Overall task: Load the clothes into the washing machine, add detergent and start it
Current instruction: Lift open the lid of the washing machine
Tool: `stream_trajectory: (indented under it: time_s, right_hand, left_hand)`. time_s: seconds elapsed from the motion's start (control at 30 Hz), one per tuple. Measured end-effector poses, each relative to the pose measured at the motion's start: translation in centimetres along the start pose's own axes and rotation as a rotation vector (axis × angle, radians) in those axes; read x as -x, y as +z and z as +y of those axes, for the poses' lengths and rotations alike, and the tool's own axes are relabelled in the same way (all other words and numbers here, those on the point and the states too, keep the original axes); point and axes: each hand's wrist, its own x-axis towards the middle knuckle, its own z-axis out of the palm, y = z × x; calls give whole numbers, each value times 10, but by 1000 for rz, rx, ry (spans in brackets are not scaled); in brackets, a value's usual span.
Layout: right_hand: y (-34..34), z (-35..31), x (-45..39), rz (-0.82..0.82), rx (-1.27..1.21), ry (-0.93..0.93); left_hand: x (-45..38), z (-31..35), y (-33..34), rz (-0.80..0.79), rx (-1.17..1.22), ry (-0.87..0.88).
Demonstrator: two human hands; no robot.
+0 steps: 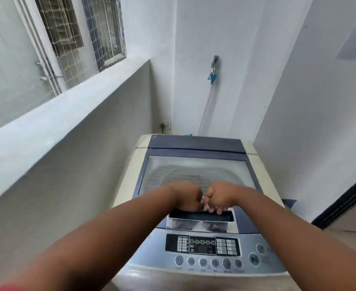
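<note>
Washing machine (200,206), a boxy cream top-loader with a dark blue lid frame around a cloudy glass lid (196,171), is standing in the corner between a grey plastered half-wall (78,143) and white walls. Both hands are reaching to the recessed handle (201,215) at the lid's front edge, just behind the silvery button panel (204,250). The left hand (188,195) and right hand (218,196) are curling their fingers down into that slot, each grip closing on the handle.
</note>
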Motion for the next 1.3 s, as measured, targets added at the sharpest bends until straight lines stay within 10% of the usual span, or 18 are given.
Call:
stream_trajectory:
  time_s: [0.2,0.57,1.3]
  right_hand:
    - [22,24,7,-6,143,-97]
    - [51,44,21,71,166,-272]
    - [-37,11,59,225,409,-312]
  left_hand:
    - [0,25,32,-187,32,-79]
    - [29,7,69,9,109,-195]
    - [56,-44,-47,412,-285,225]
